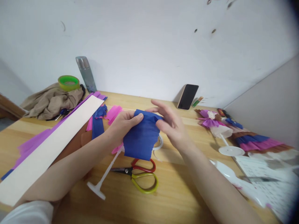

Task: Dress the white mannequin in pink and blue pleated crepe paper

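Observation:
A piece of blue crepe paper [141, 140] hangs upright over the table. My left hand [123, 124] pinches its top left part, thumb in front. My right hand [171, 126] is at the top right corner, the paper's edge caught at the thumb and other fingers stretched out beyond it. Along the top the paper is a little crumpled. Below lie scissors [127, 171] with one red and one yellow handle, blades pointing left. A white plastic stand [102, 185] lies partly behind the paper, pink crepe near its upper end. A roll of tape [160, 143] shows behind the paper's right edge.
On the left are a long cream strip [53, 149], purple crepe paper [35, 143], a brown cloth [51, 101], green tape [68, 82] and a bottle [86, 74]. A phone [188, 96] leans on the wall. At right are a crepe-paper doll [211, 118] on a stand and a white glue gun [235, 180].

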Demonstrator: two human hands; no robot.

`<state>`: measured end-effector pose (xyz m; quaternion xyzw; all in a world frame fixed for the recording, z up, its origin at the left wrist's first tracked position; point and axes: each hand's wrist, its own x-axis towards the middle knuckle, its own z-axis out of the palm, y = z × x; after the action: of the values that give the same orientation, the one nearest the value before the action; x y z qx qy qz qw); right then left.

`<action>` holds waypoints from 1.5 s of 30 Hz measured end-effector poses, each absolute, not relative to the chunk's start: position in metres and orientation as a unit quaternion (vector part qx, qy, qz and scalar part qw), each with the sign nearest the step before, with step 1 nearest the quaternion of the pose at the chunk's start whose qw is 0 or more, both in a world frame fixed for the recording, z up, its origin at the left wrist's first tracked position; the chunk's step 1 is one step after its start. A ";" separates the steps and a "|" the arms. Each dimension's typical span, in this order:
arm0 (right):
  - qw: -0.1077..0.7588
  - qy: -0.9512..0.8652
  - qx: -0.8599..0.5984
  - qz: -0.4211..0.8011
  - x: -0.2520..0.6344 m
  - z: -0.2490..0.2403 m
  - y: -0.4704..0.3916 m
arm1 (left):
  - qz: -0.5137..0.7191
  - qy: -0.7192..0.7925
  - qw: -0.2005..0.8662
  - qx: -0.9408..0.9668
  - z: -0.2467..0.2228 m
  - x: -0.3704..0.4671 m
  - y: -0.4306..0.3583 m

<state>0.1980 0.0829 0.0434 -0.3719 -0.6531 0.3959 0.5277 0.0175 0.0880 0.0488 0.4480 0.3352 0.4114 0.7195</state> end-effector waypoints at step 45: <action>0.396 -0.662 -0.488 0.408 0.213 0.013 0.115 | 0.068 0.368 0.625 0.685 0.056 0.025 0.059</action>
<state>0.2127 0.1152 0.0132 -0.4882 -0.6623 0.4080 0.3955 0.0253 0.0594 0.0556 0.6853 0.3675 0.0677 0.6250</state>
